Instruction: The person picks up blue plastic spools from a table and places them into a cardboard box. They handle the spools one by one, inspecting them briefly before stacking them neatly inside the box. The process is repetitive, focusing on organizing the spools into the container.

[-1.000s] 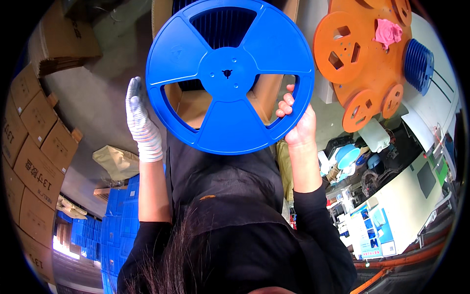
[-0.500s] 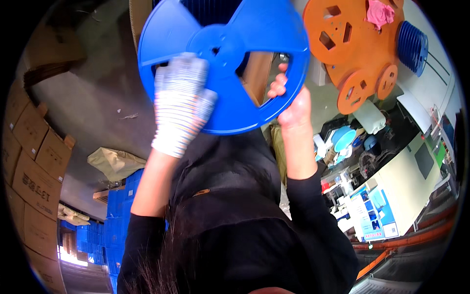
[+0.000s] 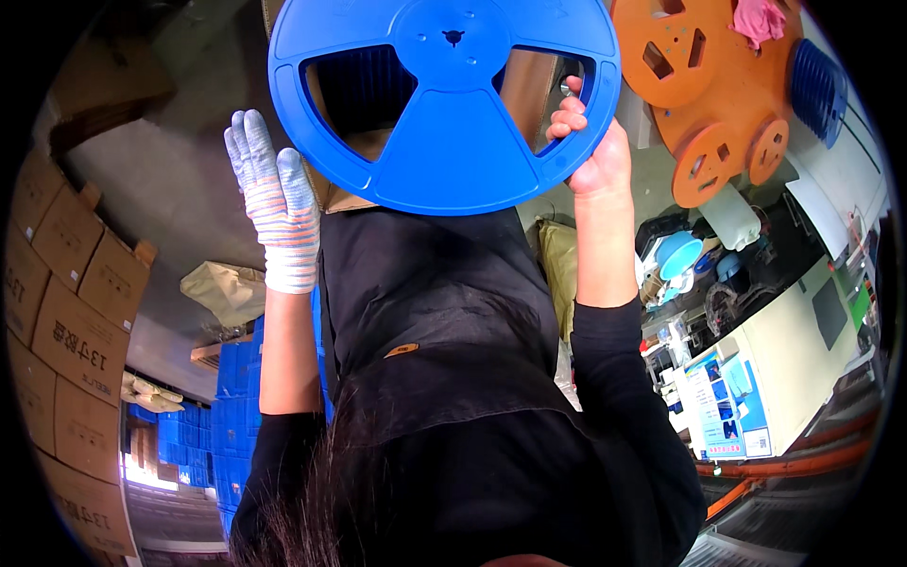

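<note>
There are two hands — one left hand (image 3: 272, 203) in one striped pale knitted glove (image 3: 290, 260), and one bare right hand (image 3: 605, 163) — and one large blue round plastic reel (image 3: 453, 146). Three flat orange round discs (image 3: 676, 42) with cut-out holes can be counted clearly: one larger and two smaller. There is one crumpled pink cloth (image 3: 759, 21) and one light-blue round basin (image 3: 678, 253); the brown cardboard boxes (image 3: 80, 331) I cannot count exactly.

Blue reel (image 3: 449, 113) — striped glove (image 3: 279, 208)
</note>
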### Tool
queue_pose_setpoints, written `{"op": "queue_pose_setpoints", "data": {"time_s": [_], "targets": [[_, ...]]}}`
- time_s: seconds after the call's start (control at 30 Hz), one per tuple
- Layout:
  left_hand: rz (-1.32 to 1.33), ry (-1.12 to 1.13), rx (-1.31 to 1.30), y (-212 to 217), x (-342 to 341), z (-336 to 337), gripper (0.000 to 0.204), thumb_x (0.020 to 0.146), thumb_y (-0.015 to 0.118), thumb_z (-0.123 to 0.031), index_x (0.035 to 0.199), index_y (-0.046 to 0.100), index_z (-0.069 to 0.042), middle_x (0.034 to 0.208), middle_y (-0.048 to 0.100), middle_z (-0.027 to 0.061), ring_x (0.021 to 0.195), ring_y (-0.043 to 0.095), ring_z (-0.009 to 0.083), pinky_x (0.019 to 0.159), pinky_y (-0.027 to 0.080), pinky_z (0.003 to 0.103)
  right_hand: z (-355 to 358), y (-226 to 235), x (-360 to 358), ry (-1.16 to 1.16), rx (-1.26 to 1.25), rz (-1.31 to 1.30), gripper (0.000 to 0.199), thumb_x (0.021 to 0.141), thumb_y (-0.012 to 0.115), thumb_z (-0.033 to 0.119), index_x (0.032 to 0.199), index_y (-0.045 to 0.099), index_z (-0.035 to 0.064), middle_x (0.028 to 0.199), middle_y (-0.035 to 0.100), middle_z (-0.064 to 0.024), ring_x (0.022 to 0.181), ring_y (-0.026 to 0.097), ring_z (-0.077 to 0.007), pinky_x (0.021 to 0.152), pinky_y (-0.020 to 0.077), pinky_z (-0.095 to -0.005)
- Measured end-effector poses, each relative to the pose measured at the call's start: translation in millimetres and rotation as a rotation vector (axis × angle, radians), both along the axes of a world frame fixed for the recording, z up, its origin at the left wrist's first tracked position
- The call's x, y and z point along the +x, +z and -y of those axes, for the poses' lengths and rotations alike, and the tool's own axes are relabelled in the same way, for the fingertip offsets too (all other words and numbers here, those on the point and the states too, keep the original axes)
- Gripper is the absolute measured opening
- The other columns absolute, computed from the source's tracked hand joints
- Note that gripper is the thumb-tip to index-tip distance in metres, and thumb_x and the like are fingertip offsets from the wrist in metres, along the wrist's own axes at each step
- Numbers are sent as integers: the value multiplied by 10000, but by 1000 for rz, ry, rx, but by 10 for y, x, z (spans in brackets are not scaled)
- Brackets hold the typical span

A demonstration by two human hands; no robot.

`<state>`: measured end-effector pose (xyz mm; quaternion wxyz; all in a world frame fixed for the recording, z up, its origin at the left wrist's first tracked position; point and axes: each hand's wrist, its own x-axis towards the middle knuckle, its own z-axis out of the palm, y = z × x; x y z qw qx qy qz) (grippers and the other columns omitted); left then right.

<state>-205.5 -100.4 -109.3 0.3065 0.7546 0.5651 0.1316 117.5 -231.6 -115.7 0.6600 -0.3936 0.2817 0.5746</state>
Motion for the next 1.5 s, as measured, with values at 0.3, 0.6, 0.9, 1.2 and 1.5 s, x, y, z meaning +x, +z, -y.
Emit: {"op": "queue_pose_setpoints", "data": {"time_s": [0.3, 0.6, 0.9, 1.2, 1.5], "targets": [[35, -403, 152, 241, 429, 272, 576, 795, 656, -161, 1328, 504, -5, 1364, 471, 217, 1293, 417, 416, 1108, 277, 525, 94, 85, -184, 11, -110, 211, 293, 988, 385, 173, 1193, 516, 9, 747, 447, -26, 613, 481, -129, 591, 429, -282], [684, 363, -1030, -108, 783, 254, 944, 798, 717, -235, 1537, 151, -79, 1329, 491, 167, 1166, 507, 238, 1003, 410, 341, -235, 732, -1336, 588, 135, 833, 616, 1005, 351, 503, 1307, 493, -15, 1217, 554, -146, 1108, 573, -278, 955, 451, -375], [839, 672, -887, -386, 43, -133, 484, 889, 672, -186, 1317, 512, -25, 1223, 614, 106, 1099, 598, 200, 945, 480, 321, -1018, -1750, -1251, 1122, -85, 1759, 622, 797, 716, 181, 1361, 483, 58, 1444, 404, -182, 1352, 346, -407, 1095, 324, -477], [799, 650, -863, -933, 339, -569, 547, 896, 657, -189, 1376, 432, -53, 1225, 601, 122, 1097, 601, 208, 963, 478, 338, -2199, -2830, -1243, 1878, 27, 2346, 685, 947, 505, 431, 1524, 142, 355, 1596, 110, 121, 1476, 84, -145, 1212, 84, -448], [861, 605, -919, -1389, 520, -711, 481, 902, 636, -119, 1345, 449, -92, 1139, 616, 103, 1003, 618, 187, 894, 485, 316, -1830, -2861, -910, 1966, -10, 2211, 679, 952, 488, 464, 1522, 135, 359, 1601, 64, 115, 1480, 54, -155, 1219, 71, -430]]}}
